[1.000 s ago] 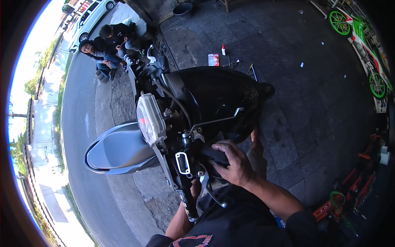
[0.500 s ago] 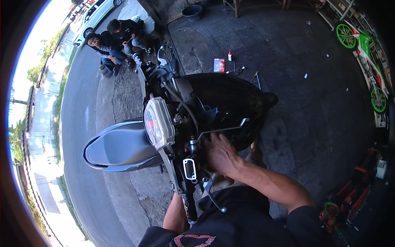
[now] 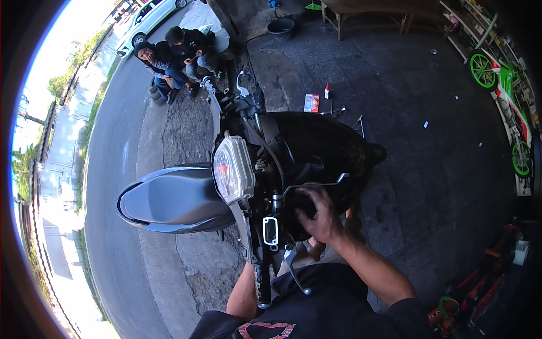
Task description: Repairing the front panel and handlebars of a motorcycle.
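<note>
A black motorbike with its handlebar cover off stands before me, its seat (image 3: 175,198) to the left. Its clear-covered gauge cluster (image 3: 231,172) sits mid-handlebar. My right hand (image 3: 323,217) is at the dark front body, just beneath a thin bent metal rod (image 3: 316,183). Thumb and fingers are bent and apart, with nothing visible between them. Close by are a small rectangular reservoir with a white rim (image 3: 271,230) and a silver brake lever (image 3: 290,263). My left forearm (image 3: 243,291) goes down behind the black handlebar grip (image 3: 262,288); that hand's fingers are hidden.
Beyond the bike, a red-and-white packet (image 3: 311,103), a small white bottle with a red cap (image 3: 327,91) and several tools lie on the dark floor. Two people (image 3: 172,62) sit at the roadside. A green-wheeled motorbike (image 3: 505,107) and red equipment (image 3: 480,282) stand at right.
My right hand has drawn back a little from the front body, its thumb and fingers now spread. The whole view has shifted slightly. My left forearm stays behind the grip.
</note>
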Tool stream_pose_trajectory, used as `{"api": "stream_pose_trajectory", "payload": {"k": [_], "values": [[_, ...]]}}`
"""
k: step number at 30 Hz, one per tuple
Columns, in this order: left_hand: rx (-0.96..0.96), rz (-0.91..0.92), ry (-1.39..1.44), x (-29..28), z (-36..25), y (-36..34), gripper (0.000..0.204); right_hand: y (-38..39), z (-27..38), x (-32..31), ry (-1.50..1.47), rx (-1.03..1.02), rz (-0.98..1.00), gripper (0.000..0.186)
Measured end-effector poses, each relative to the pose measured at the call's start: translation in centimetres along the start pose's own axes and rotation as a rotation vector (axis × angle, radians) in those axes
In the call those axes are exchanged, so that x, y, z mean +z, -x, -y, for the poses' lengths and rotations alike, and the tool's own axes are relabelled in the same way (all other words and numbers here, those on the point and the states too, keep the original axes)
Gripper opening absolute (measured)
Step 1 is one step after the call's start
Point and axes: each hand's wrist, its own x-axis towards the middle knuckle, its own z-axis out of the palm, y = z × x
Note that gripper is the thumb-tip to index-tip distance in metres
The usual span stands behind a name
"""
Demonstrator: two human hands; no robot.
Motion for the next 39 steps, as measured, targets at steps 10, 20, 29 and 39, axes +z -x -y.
{"api": "stream_pose_trajectory", "payload": {"k": [10, 20, 29, 39], "values": [[-0.003, -0.018, -0.026, -1.3, -0.4, -0.1, 0.046, -0.2, -0.3, 1.2, 0.13, 0.296, -0.204, 0.036], [-0.018, -0.051, -0.019, -2.7, 0.9, 0.3, 0.045, -0.2, -0.6, 2.0, 0.108, 0.258, -0.255, 0.036], [-0.027, -0.017, -0.009, -2.5, 1.5, -0.1, 0.044, -1.5, 0.3, 2.2, 0.1, 0.217, -0.134, 0.039], [-0.024, 0.013, -0.005, -0.4, 1.8, -1.4, 0.043, -2.0, 0.4, -2.9, -0.217, 0.322, -0.302, 0.016]]}}
